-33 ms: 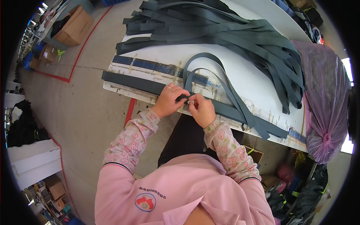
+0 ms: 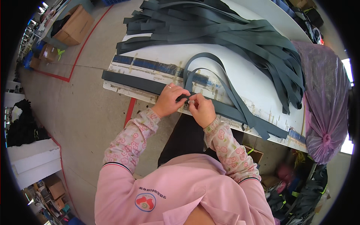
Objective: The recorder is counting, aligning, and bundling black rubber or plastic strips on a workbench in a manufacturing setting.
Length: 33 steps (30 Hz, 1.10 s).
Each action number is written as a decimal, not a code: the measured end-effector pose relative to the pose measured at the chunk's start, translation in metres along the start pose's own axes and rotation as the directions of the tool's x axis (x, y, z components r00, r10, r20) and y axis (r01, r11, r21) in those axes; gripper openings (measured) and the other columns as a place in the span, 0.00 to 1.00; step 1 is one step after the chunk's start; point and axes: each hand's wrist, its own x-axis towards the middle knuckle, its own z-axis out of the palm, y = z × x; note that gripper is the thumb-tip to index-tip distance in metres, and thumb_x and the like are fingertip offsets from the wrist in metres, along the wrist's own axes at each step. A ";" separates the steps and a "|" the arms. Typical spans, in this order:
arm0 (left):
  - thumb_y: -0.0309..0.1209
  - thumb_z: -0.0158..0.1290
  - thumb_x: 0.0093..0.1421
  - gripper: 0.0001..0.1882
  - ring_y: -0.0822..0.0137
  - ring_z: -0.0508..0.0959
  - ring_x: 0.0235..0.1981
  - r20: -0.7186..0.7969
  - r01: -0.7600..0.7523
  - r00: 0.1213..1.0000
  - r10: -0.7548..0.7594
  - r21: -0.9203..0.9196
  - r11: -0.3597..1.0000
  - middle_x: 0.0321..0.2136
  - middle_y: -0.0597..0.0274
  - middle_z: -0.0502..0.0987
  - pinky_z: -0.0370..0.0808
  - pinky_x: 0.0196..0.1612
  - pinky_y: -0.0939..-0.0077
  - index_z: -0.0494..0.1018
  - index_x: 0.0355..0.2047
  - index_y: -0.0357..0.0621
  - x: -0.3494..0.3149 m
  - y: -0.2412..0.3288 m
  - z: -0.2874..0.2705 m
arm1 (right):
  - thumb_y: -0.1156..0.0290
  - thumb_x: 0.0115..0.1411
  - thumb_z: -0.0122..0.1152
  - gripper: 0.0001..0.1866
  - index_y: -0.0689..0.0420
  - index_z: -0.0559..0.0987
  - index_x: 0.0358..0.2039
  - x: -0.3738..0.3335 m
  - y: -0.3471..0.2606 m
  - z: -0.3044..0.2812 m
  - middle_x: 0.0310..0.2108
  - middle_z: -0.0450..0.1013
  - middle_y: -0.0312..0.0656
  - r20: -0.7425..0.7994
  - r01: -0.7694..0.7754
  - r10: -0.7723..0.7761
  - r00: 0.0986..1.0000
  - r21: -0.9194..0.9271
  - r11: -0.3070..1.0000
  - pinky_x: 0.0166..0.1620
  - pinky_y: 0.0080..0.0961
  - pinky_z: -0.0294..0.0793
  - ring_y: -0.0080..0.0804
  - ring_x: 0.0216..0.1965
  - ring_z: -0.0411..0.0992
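Note:
A long dark grey webbing strap [image 2: 135,81] lies along the front edge of the white table, running from its left end to the right. My left hand [image 2: 169,100] is closed over the strap's middle, thumb and forefinger pinching at its near edge. Right beside it, my right hand [image 2: 203,111] has thumb and forefinger pinched together at the same spot. A small pale bit shows between those fingertips, too small to name. Behind my hands a narrower grey strap [image 2: 218,63] loops up and comes down to the right, its end crossing the long strap.
A large heap of grey straps [image 2: 225,32] covers the back of the worktable [image 2: 240,75]. Blue-and-white taped strips [image 2: 150,65] mark the tabletop. A tied pink plastic bag [image 2: 326,101] stands at the table's right end. Cardboard boxes [image 2: 75,26] are on the far left.

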 end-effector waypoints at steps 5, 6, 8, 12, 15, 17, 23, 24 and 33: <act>0.27 0.61 0.51 0.12 0.57 0.74 0.37 -0.011 -0.036 0.999 0.036 0.004 0.999 0.33 0.65 0.78 0.70 0.43 0.64 0.77 0.37 0.51 0.003 -0.001 0.005 | 0.73 0.55 0.61 0.06 0.59 0.78 0.34 -0.003 0.003 -0.006 0.19 0.74 0.43 0.041 -0.019 0.018 0.999 0.023 1.000 0.29 0.34 0.73 0.41 0.20 0.74; 0.27 0.61 0.51 0.12 0.57 0.74 0.37 -0.006 -0.041 0.999 0.041 -0.003 0.999 0.33 0.65 0.78 0.70 0.43 0.64 0.77 0.37 0.51 0.003 -0.001 0.005 | 0.73 0.55 0.61 0.06 0.59 0.78 0.34 -0.005 0.006 -0.013 0.19 0.74 0.43 0.035 -0.026 0.025 0.999 0.020 0.999 0.29 0.34 0.73 0.41 0.20 0.74; 0.27 0.61 0.51 0.11 0.57 0.74 0.37 0.007 -0.024 1.000 0.024 -0.010 1.000 0.33 0.65 0.79 0.70 0.44 0.64 0.78 0.37 0.51 0.004 0.000 0.004 | 0.74 0.56 0.62 0.06 0.60 0.78 0.34 -0.015 0.018 -0.038 0.19 0.73 0.41 0.005 -0.172 0.173 0.985 0.154 0.973 0.27 0.28 0.71 0.30 0.19 0.71; 0.28 0.62 0.51 0.11 0.57 0.74 0.37 -0.005 -0.075 0.997 0.075 -0.027 0.997 0.33 0.65 0.79 0.70 0.44 0.65 0.78 0.36 0.50 0.004 0.000 0.002 | 0.77 0.59 0.60 0.05 0.63 0.77 0.35 -0.049 0.069 -0.116 0.20 0.73 0.34 -0.090 -0.290 0.314 0.945 0.208 0.934 0.27 0.19 0.68 0.15 0.22 0.67; 0.31 0.65 0.50 0.12 0.57 0.74 0.38 0.032 -0.035 0.999 0.036 -0.032 0.999 0.33 0.64 0.80 0.70 0.44 0.65 0.78 0.36 0.49 0.006 0.004 -0.002 | 0.77 0.59 0.60 0.05 0.63 0.77 0.35 -0.076 0.084 -0.145 0.20 0.72 0.35 -0.143 -0.320 0.350 0.926 0.192 0.928 0.27 0.20 0.68 0.17 0.21 0.67; 0.34 0.68 0.47 0.16 0.57 0.74 0.38 0.046 -0.009 0.999 0.011 -0.025 1.000 0.33 0.65 0.80 0.70 0.45 0.65 0.78 0.36 0.49 0.006 0.004 -0.004 | 0.76 0.59 0.61 0.05 0.63 0.77 0.35 -0.084 0.087 -0.148 0.19 0.71 0.37 -0.126 -0.259 0.262 0.957 0.037 0.965 0.27 0.22 0.68 0.19 0.20 0.67; 0.33 0.70 0.44 0.18 0.57 0.73 0.37 0.107 0.000 0.994 0.001 -0.012 1.000 0.33 0.63 0.79 0.70 0.44 0.66 0.79 0.37 0.47 0.007 0.005 -0.002 | 0.76 0.56 0.60 0.05 0.61 0.77 0.34 -0.086 0.078 -0.141 0.17 0.71 0.43 -0.178 -0.223 0.216 0.960 -0.020 0.975 0.25 0.28 0.69 0.34 0.18 0.71; 0.33 0.70 0.44 0.18 0.57 0.73 0.37 0.093 -0.002 0.996 0.003 -0.008 1.000 0.33 0.63 0.79 0.70 0.44 0.66 0.79 0.37 0.47 0.006 0.004 -0.001 | 0.75 0.56 0.60 0.05 0.60 0.77 0.33 -0.085 0.077 -0.141 0.17 0.72 0.42 -0.179 -0.210 0.196 0.964 -0.060 0.976 0.27 0.30 0.70 0.37 0.19 0.72; 0.31 0.70 0.45 0.18 0.58 0.74 0.38 0.080 -0.014 0.997 0.013 0.011 1.000 0.34 0.63 0.80 0.71 0.43 0.67 0.79 0.37 0.47 0.007 0.004 0.000 | 0.71 0.57 0.59 0.04 0.55 0.76 0.33 -0.087 0.080 -0.132 0.18 0.74 0.38 -0.197 -0.188 0.152 0.968 -0.176 0.966 0.48 0.37 0.67 0.41 0.24 0.74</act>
